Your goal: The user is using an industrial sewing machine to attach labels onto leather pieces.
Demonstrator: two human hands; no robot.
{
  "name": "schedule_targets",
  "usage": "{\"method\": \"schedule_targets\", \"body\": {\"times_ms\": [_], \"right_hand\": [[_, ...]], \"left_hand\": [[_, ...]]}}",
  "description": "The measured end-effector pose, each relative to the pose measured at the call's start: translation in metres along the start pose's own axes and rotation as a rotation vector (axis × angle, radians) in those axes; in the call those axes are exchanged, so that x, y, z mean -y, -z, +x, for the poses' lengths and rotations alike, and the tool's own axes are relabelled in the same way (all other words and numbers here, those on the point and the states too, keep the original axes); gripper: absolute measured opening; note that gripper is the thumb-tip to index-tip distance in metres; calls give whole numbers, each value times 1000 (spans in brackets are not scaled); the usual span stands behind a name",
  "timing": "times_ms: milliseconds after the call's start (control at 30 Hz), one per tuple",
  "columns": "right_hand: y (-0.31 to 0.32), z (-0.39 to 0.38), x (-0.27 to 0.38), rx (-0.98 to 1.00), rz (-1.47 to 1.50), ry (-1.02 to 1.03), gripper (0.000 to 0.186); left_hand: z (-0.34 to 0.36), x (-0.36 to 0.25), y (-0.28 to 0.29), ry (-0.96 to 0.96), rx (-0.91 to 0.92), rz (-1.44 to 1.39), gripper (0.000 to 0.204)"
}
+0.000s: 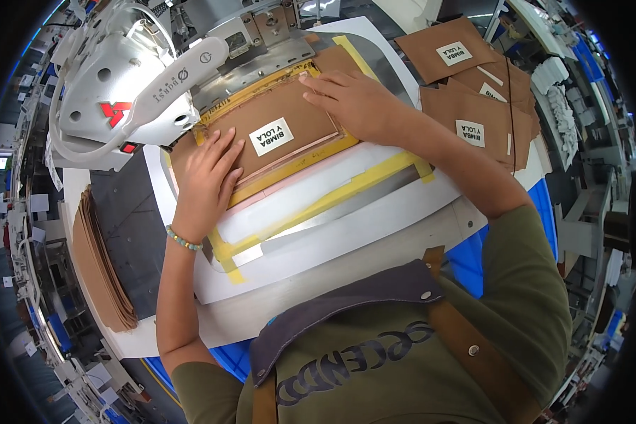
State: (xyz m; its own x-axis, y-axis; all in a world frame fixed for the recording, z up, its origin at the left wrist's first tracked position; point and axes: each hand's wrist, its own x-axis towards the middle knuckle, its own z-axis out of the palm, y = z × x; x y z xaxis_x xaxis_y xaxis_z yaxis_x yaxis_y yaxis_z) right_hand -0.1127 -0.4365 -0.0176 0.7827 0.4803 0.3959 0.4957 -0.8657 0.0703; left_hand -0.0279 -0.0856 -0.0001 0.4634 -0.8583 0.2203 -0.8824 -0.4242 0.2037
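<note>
A brown panel (305, 134) with a white printed label (271, 136) lies inside a yellow-edged frame (290, 172) under the machine head. My left hand (208, 177) rests at the panel's left end, its fingers spread over the brown surface. At the far right corner, my right hand (350, 106) lies with fingers stretched out, the tips on the panel near the frame's far edge. Neither hand grips anything. Beneath the frame is a white sheet (318, 247) carrying strips of yellow tape (332, 191).
A white sewing machine (95, 92) with a grey lever-like arm (184, 74) stands close to my left hand. More labelled brown panels (438, 106) overlap at the right. A stack of brown sheets (97, 258) lies at the table's left edge. Blue material (466, 265) shows below the table.
</note>
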Motion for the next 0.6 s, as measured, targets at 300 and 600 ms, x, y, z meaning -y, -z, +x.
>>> {"method": "schedule_targets", "body": {"times_ms": [300,600], "right_hand": [[-2,12,6,148,-16,-83,52],[-7,17,3,118,76,-112,47]], "left_hand": [[-1,0,2,16,28,44,48],[5,-1,0,28,-3,73,44]]}}
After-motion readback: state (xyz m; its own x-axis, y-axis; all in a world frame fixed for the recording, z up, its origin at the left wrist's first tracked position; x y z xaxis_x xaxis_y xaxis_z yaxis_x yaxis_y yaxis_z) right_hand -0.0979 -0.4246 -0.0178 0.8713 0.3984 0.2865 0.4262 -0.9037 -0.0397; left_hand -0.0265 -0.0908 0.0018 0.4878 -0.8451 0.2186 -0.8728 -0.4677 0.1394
